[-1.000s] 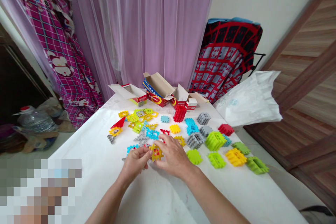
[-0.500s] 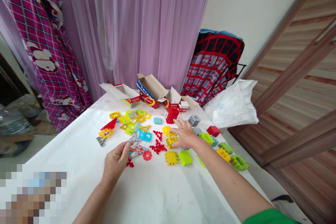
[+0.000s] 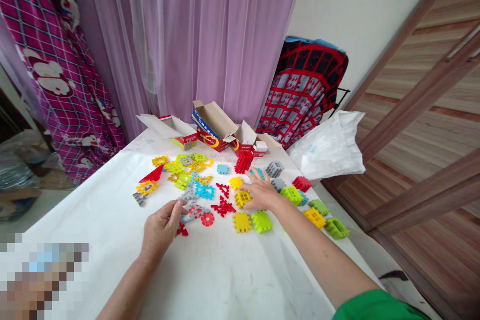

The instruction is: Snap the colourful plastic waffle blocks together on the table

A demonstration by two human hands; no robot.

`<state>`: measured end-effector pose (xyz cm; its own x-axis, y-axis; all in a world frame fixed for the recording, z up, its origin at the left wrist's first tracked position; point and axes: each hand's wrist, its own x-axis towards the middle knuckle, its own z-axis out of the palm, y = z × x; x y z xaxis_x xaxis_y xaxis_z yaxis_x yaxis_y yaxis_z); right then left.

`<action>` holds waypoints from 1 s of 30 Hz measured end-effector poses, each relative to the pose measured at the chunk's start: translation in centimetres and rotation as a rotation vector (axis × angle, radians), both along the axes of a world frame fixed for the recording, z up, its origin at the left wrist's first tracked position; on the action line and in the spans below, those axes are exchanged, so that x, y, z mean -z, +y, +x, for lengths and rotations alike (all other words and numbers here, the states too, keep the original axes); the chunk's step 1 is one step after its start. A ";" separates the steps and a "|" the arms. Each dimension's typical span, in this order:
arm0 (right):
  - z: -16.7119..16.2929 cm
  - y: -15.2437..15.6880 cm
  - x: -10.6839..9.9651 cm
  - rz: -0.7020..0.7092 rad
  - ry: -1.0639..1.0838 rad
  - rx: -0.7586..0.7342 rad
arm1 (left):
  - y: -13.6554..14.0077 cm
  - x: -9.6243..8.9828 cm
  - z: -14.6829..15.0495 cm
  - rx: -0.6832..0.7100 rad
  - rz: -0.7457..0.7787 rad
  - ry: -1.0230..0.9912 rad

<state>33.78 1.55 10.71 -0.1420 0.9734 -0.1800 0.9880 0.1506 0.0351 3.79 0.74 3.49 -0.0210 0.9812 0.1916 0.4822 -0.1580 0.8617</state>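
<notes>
My right hand [image 3: 261, 191] reaches over the table with its fingers spread. Its fingertips are close to a yellow window block [image 3: 243, 199] and a light blue block [image 3: 257, 174]; I cannot tell whether they touch. A stack of red blocks [image 3: 244, 161] stands just beyond. My left hand [image 3: 162, 225] is curled, thumb and forefinger together, beside grey pieces [image 3: 195, 213] and a red triangular piece [image 3: 182, 230]. Whatever those fingers hold, if anything, is hidden. Between the hands lie a red wheel [image 3: 207, 219], red toothed pieces [image 3: 224, 207] and a blue frame piece [image 3: 204, 190].
Opened cardboard boxes [image 3: 215, 122] line the table's back edge. A yellow heap [image 3: 189, 164] lies back left, with a red wedge [image 3: 152, 174] beside it. Blocks, among them a green one [image 3: 336, 228], run along the right edge near a white plastic bag [image 3: 328, 147].
The view has shifted slightly. My right hand has moved a little left over the pieces, and a light blue block now shows beyond its fingers. My left hand stays curled in much the same place.
</notes>
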 end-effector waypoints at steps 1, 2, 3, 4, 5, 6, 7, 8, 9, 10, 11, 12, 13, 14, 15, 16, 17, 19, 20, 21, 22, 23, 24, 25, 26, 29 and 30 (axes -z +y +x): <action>0.0 0.0 0.0 -0.006 -0.004 -0.002 | 0.0 0.1 0.0 0.000 0.001 0.000; -0.1 0.0 0.1 -0.013 -0.007 -0.004 | 0.1 0.1 0.0 0.001 0.003 0.000; -0.1 0.0 0.1 -0.018 -0.009 -0.008 | 0.1 0.1 0.0 0.000 0.005 0.001; -0.1 0.0 0.2 -0.022 -0.009 -0.011 | 0.1 0.1 0.0 -0.002 0.007 0.004; 0.0 0.0 0.3 -0.025 -0.009 -0.013 | 0.1 0.1 0.0 -0.002 0.006 0.006; 0.0 0.1 0.4 -0.026 -0.008 -0.015 | 0.1 0.1 0.0 -0.002 0.002 0.006; 0.1 0.1 0.5 -0.024 -0.004 -0.017 | 0.1 0.1 0.0 -0.004 -0.005 0.004; 0.1 0.1 0.6 -0.020 0.002 -0.019 | 0.1 0.1 0.0 -0.005 -0.011 0.003; 0.2 0.2 0.6 -0.016 0.006 -0.022 | 0.1 0.1 0.0 -0.006 -0.017 0.001; 0.2 0.2 0.7 -0.013 0.008 -0.025 | 0.1 0.1 0.0 -0.006 -0.020 0.000; 0.3 0.2 0.8 -0.012 0.007 -0.027 | 0.1 0.1 0.0 -0.006 -0.021 -0.001; 0.3 0.2 0.8 -0.015 0.004 -0.030 | 0.1 0.1 0.0 -0.006 -0.019 -0.001; 0.3 0.2 0.8 -0.021 0.001 -0.031 | 0.1 0.1 -0.1 -0.006 -0.019 -0.002; 0.3 0.2 0.8 -0.025 0.000 -0.033 | 0.1 0.1 -0.1 -0.008 -0.021 -0.005; 0.4 0.2 0.9 -0.028 0.003 -0.034 | 0.1 0.1 -0.1 -0.010 -0.024 -0.008; 0.4 0.2 0.9 -0.028 0.008 -0.035 | 0.1 0.1 -0.1 -0.012 -0.027 -0.009; 0.4 0.2 0.9 -0.028 0.013 -0.036 | 0.1 0.1 -0.1 -0.013 -0.030 -0.009; 0.5 0.3 0.9 -0.028 0.019 -0.029 | 0.1 0.1 -0.1 -0.010 -0.036 -0.006; 0.5 0.3 0.9 -0.029 0.020 -0.025 | 0.1 0.1 -0.1 -0.009 -0.036 -0.003; 0.6 0.3 0.9 -0.032 0.020 -0.022 | 0.1 0.0 -0.1 -0.009 -0.032 0.002; 0.6 0.3 0.9 -0.034 0.020 -0.020 | 0.1 0.0 -0.1 -0.011 -0.022 0.010; 0.7 0.3 0.8 -0.034 0.019 -0.022 | 0.1 0.0 -0.1 -0.013 -0.011 0.018; 0.7 0.3 0.7 -0.035 0.018 -0.026 | 0.2 0.0 -0.2 -0.016 0.001 0.024; 0.6 0.3 0.6 -0.035 0.016 -0.031 | 0.2 0.0 -0.3 -0.026 0.011 0.026; 0.6 0.3 0.4 -0.032 0.012 -0.037 | 0.3 0.0 -0.5 -0.045 0.019 0.024; -0.1 0.5 0.1 -0.008 0.001 -0.059 | 0.9 0.2 -1.2 -0.142 0.035 0.007; -0.4 0.6 0.0 0.008 0.001 -0.068 | 1.2 0.3 -1.5 -0.179 0.040 0.002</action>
<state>33.37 2.15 10.67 -0.2084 0.9627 -0.1725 0.9754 0.2175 0.0357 2.33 1.96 3.16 -0.1946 0.9533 0.2310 0.5073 -0.1037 0.8555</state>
